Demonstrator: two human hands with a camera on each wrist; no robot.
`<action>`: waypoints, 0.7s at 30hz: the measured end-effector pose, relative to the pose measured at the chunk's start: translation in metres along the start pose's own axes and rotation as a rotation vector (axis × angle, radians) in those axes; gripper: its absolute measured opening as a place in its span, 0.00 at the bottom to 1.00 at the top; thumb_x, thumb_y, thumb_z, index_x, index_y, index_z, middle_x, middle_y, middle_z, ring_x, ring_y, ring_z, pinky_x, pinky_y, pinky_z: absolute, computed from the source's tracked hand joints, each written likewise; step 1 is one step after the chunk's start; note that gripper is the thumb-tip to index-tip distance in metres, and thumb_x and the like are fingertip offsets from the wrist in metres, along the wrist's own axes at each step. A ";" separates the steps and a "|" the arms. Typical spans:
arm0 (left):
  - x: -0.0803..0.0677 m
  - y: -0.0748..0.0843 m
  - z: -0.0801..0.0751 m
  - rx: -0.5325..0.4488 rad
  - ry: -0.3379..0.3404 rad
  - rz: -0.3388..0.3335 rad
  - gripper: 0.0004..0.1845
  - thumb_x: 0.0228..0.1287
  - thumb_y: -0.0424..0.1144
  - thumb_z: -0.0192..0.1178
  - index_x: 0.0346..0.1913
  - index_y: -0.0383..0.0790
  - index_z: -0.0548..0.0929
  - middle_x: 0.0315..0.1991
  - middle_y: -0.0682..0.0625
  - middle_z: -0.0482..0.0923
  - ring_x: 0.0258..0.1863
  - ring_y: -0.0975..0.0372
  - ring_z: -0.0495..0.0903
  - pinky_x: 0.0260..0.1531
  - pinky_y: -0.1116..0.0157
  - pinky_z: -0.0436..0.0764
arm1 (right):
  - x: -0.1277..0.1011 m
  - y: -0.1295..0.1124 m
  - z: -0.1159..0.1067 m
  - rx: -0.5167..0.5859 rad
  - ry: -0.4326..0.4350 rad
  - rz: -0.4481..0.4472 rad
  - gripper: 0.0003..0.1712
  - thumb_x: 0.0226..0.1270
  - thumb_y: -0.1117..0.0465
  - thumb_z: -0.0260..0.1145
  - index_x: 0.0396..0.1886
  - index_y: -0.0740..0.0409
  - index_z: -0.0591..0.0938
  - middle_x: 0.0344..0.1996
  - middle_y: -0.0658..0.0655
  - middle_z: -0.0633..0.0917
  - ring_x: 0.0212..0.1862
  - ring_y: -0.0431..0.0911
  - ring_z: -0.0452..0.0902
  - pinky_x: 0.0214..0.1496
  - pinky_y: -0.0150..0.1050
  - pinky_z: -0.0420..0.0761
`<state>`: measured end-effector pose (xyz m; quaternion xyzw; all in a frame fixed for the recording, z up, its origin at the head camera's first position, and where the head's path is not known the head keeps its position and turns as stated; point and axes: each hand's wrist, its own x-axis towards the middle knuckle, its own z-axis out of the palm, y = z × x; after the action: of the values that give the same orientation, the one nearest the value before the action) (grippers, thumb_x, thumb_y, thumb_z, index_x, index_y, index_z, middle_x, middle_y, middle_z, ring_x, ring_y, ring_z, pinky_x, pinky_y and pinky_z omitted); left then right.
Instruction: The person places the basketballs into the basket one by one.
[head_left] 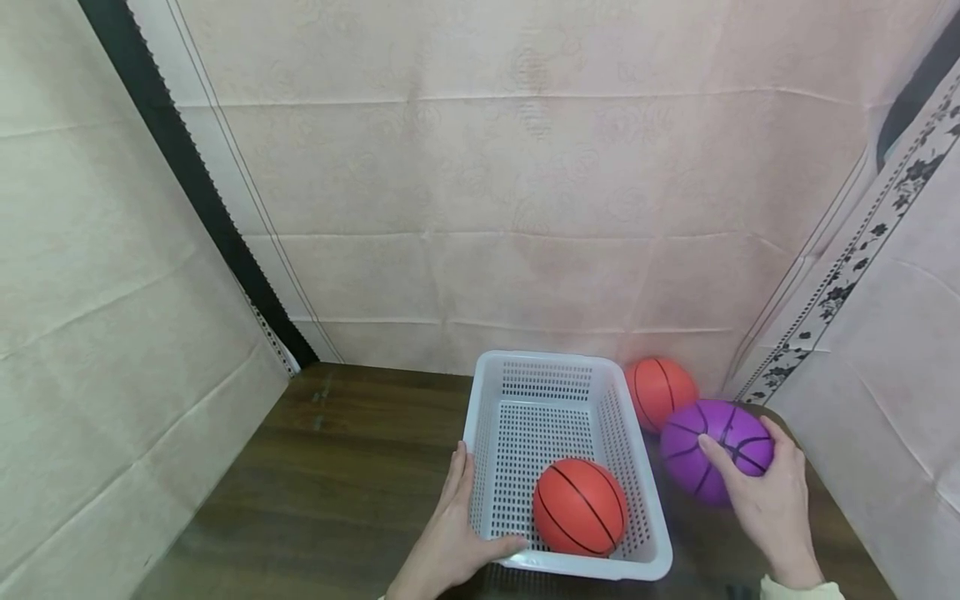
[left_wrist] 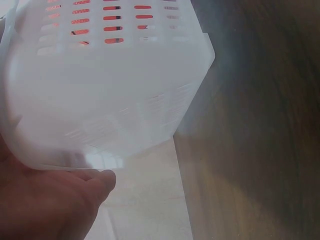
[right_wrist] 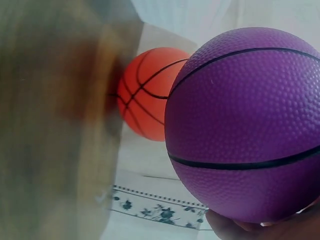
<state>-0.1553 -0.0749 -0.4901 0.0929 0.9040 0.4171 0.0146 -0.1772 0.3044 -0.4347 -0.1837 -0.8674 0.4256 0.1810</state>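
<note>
A white perforated basket (head_left: 495, 371) stands on the dark wooden table (head_left: 337, 450) with an orange ball (head_left: 580, 507) inside it at the near end. My left hand (head_left: 459, 533) grips the basket's near left corner (left_wrist: 100, 110), thumb over the rim. To the basket's right, my right hand (head_left: 765, 492) holds a purple ball (head_left: 708, 446) from its near side, fingers curled over it. In the right wrist view the purple ball (right_wrist: 245, 125) fills the frame. A second orange ball (head_left: 660, 390) lies behind it by the back wall (right_wrist: 147, 95).
Pale cloth hangs as a wall at the back, left and right, closing in the table. A flower-patterned strip (head_left: 847, 283) runs up the right cloth. Bare table lies left of the basket.
</note>
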 end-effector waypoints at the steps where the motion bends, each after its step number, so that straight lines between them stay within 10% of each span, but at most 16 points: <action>1: 0.000 0.000 0.000 0.001 0.001 0.001 0.71 0.31 0.76 0.64 0.75 0.46 0.39 0.75 0.53 0.30 0.71 0.49 0.46 0.58 0.43 0.65 | 0.001 -0.002 0.000 -0.001 -0.002 -0.009 0.58 0.53 0.38 0.69 0.75 0.51 0.48 0.65 0.72 0.56 0.59 0.68 0.59 0.50 0.70 0.66; 21: 0.000 -0.001 0.001 0.003 0.011 0.019 0.71 0.32 0.77 0.64 0.75 0.44 0.41 0.75 0.56 0.29 0.71 0.50 0.43 0.59 0.44 0.63 | 0.008 -0.035 0.004 0.038 -0.036 -0.169 0.54 0.54 0.42 0.70 0.74 0.52 0.52 0.64 0.70 0.59 0.57 0.66 0.62 0.48 0.67 0.70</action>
<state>-0.1553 -0.0750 -0.4916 0.0991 0.9039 0.4162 0.0054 -0.1914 0.2854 -0.4075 -0.0988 -0.8746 0.4284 0.2042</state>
